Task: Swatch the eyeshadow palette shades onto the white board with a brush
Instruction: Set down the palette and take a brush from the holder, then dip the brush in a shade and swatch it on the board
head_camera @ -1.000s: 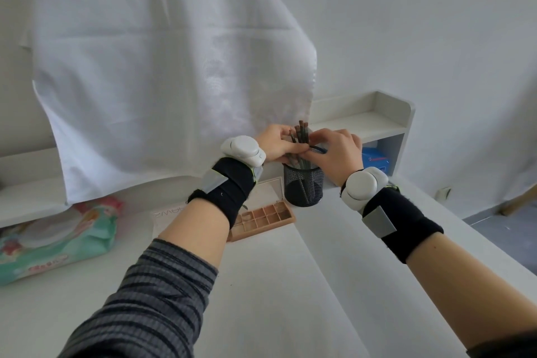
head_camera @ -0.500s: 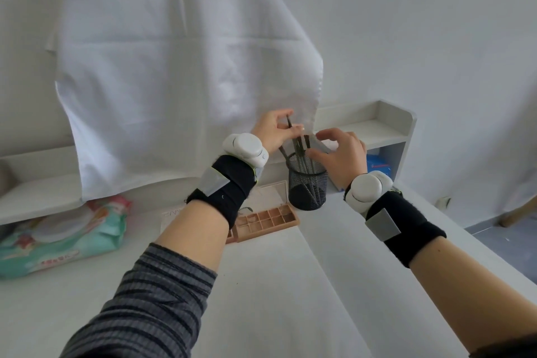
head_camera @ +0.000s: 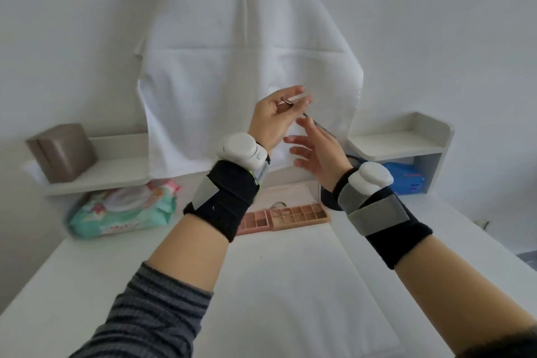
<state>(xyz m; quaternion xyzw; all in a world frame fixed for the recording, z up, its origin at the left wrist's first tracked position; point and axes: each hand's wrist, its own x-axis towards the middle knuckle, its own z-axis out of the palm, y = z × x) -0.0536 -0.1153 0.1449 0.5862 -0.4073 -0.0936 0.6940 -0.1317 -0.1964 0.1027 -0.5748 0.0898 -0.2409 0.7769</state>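
Note:
My left hand is raised in front of the hanging cloth and pinches a thin brush, whose dark handle slants down to the right. Just below it, my right hand has its fingers spread and holds nothing. An open tan eyeshadow palette lies on the desk beyond my wrists, with a smaller pink palette touching its left side. The black mesh brush cup is mostly hidden behind my right wrist. A flat white board lies on the desk in front of me.
A large white cloth hangs on the back wall. A wet-wipes pack lies at the left under a shelf holding a brown box. A white shelf unit at the right has a blue pack beneath it.
My left hand has lifted one brush up out of the mesh cup. My right hand has come off the cup and opened. The view has shifted to show more of the desk.

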